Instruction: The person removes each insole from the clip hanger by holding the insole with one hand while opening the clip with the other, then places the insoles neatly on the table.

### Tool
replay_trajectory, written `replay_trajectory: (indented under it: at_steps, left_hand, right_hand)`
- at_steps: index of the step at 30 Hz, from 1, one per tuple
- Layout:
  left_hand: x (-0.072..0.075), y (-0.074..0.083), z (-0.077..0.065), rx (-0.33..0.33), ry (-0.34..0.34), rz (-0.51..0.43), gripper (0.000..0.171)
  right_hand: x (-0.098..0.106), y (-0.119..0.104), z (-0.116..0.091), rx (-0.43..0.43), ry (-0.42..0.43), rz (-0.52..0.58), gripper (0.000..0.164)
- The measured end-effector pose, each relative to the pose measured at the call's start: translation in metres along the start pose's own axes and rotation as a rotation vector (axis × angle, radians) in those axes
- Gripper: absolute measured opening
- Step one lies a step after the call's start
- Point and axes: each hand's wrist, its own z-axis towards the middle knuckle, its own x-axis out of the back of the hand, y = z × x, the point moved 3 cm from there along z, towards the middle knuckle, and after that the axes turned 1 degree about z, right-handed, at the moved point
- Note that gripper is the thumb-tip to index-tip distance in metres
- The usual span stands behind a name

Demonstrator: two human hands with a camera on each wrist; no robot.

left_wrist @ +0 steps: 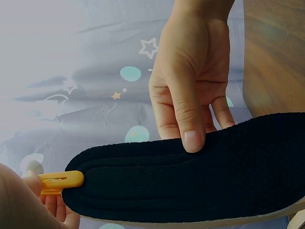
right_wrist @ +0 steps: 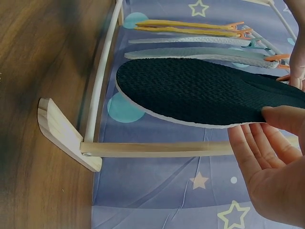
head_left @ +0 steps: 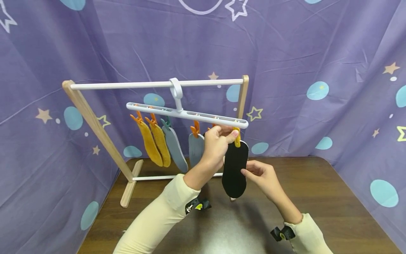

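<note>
A black insole (head_left: 234, 171) hangs from a yellow clothespin (head_left: 237, 139) at the right end of a white clip hanger (head_left: 212, 116). My left hand (head_left: 215, 146) pinches the clothespin between thumb and fingers. With thumb and fingertips, my right hand (head_left: 262, 176) holds the insole's right edge; the left wrist view shows that thumb lying on the dark face. Further left on the hanger, two yellow insoles (head_left: 149, 143) and grey insoles (head_left: 175, 148) hang from orange and green clothespins. Behind my left hand, an orange clothespin is partly hidden.
The hanger hooks over the white rod (head_left: 123, 85) of a wooden rack, whose left foot (head_left: 131, 183) stands on the brown table (head_left: 317, 197). A purple patterned curtain (head_left: 285, 53) surrounds the table. Each wrist wears a black strap with a camera mount.
</note>
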Motion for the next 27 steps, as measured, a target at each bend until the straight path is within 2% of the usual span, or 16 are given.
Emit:
replay_trajectory:
  at_steps: [27]
  left_hand:
    - [-0.0019,-0.0009,-0.0029,-0.006,0.044,-0.040,0.016]
  right_hand:
    - [0.0005,0.0015,-0.0051,-0.012,0.009,-0.005,0.019]
